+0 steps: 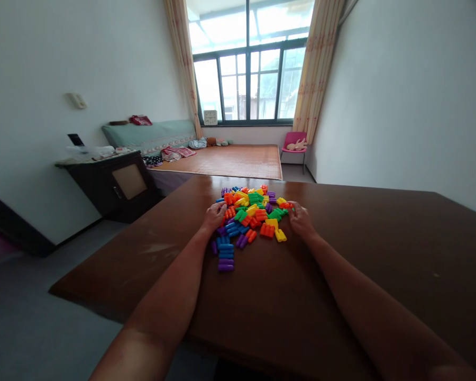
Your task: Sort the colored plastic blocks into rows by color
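Block pile [256, 198] on desk [381, 238], a hand either side.
Left hand [214, 216] at pile's left edge; right hand [300, 218] at its right, touching orange block [286, 205]; both sets of fingers: grip cannot be told. Blue-purple strip [226, 255], pile's near left, long axis running nearward. Beyond pile: bed [238, 159], clock [210, 117].

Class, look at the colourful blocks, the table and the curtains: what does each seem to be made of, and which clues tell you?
Blocks: probably hard plastic, glossy, with evenly bright colours and small highlights.
Table: apparently varnished wood, or a wood-look surface; dark brown with a soft sheen.
Curtains: likely woven cloth, hanging in folds.
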Tool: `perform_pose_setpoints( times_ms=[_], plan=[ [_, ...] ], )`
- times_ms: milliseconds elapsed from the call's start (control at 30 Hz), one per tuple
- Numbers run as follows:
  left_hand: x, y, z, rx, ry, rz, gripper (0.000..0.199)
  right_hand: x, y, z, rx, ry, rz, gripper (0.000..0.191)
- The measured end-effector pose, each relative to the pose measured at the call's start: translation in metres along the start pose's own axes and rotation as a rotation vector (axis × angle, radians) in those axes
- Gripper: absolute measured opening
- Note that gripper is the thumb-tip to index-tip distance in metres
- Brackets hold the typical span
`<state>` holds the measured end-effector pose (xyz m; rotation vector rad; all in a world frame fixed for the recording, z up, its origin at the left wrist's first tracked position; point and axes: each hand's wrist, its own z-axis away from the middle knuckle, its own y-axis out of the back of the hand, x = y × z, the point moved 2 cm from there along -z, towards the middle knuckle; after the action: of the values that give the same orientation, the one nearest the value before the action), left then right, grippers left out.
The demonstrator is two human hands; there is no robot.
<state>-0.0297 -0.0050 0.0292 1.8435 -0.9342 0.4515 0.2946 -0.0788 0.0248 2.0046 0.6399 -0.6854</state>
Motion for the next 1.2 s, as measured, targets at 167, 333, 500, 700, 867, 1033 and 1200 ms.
perform_pose_setpoints(
  times_ms=[167, 333, 500, 700, 867, 1033, 1200],
  plan=[
    [0.028, -0.006, 0.013, -0.116, -0.214, -0.056, 0.033, 0.003, -0.011, 0.004, -0.181, -0.028, 0.045, 0.033],
    [0.050, -0.006, 0.025, -0.259, -0.337, -0.114, 0.040, -0.030, -0.030, 0.017, -0.303, 0.131, -0.181, 0.039],
    [0.046, 0.001, 0.020, -0.141, -0.196, -0.148, 0.026, -0.031, -0.028, 0.018, -0.235, 0.075, -0.235, 0.040],
    [0.050, -0.001, 0.021, -0.078, -0.255, -0.266, 0.049, -0.021, -0.017, 0.011, -0.192, -0.023, -0.238, 0.044],
    [0.066, -0.011, 0.032, -0.204, -0.414, -0.263, 0.049, -0.037, -0.015, 0.015, -0.138, 0.164, -0.110, 0.038],
    [0.073, -0.016, 0.038, -0.320, -0.441, -0.309, 0.045, -0.052, -0.023, 0.028, -0.258, 0.317, 0.020, 0.048],
    [0.072, -0.015, 0.036, -0.365, -0.537, -0.312, 0.033, -0.049, -0.030, 0.032, -0.342, 0.256, -0.204, 0.035]
  ],
)
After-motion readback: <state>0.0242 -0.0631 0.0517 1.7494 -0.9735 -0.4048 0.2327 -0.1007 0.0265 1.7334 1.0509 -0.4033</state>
